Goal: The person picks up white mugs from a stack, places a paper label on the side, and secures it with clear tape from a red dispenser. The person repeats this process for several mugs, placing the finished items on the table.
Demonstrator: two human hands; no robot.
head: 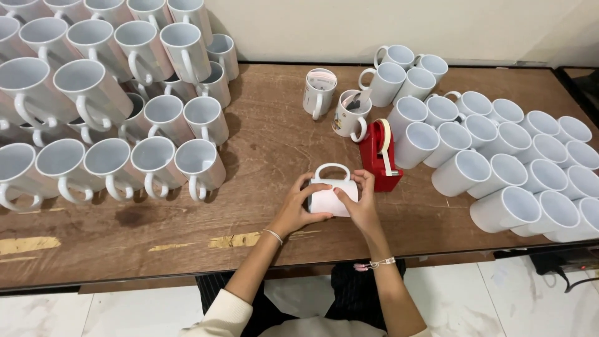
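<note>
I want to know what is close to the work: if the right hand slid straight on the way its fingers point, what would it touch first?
The right hand points up-left across the white mug it holds; beyond that, probably the left hand.

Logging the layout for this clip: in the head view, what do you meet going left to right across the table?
Stacked mugs lying on their sides → left hand → white mug held in both hands → right hand → red tape dispenser → plain white mugs lying on their sides.
</note>
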